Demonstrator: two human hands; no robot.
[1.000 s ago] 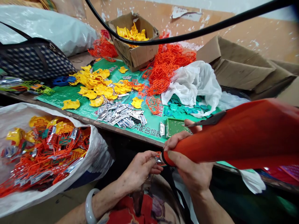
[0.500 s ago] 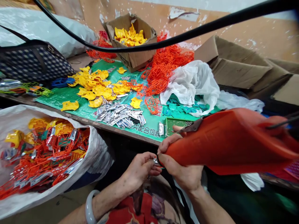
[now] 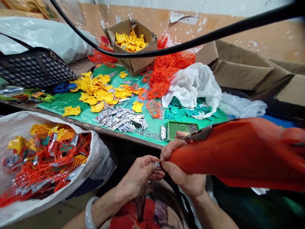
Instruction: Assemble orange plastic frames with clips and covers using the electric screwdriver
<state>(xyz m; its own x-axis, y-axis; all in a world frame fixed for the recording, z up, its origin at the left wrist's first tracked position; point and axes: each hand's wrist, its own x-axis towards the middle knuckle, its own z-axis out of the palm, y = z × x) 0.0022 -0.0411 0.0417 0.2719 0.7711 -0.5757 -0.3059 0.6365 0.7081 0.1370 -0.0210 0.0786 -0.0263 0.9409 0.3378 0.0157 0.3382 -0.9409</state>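
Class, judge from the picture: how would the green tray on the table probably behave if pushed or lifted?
The tray looks stiff, as its walls stand straight. Pushed, it would probably slide rather than tip, being low and wide on a glossy sheet. Lifted, it may feel heavier at one end, where small grey pieces are gathered.

The left hand [image 3: 141, 171] hides most of a silver piece [image 3: 157, 164], so its contact with the red tool [image 3: 228, 152] cannot be made out; the right hand [image 3: 186, 170] covers part of the tool's front, and the right edge cuts off its rear; grey bits [image 3: 192, 128] in the part-hidden green tray [image 3: 175, 128] are too small to tell; the white sack [image 3: 103, 156] and checked bag [image 3: 35, 68] run past the left edge; the black cable [image 3: 133, 54] blurs at right
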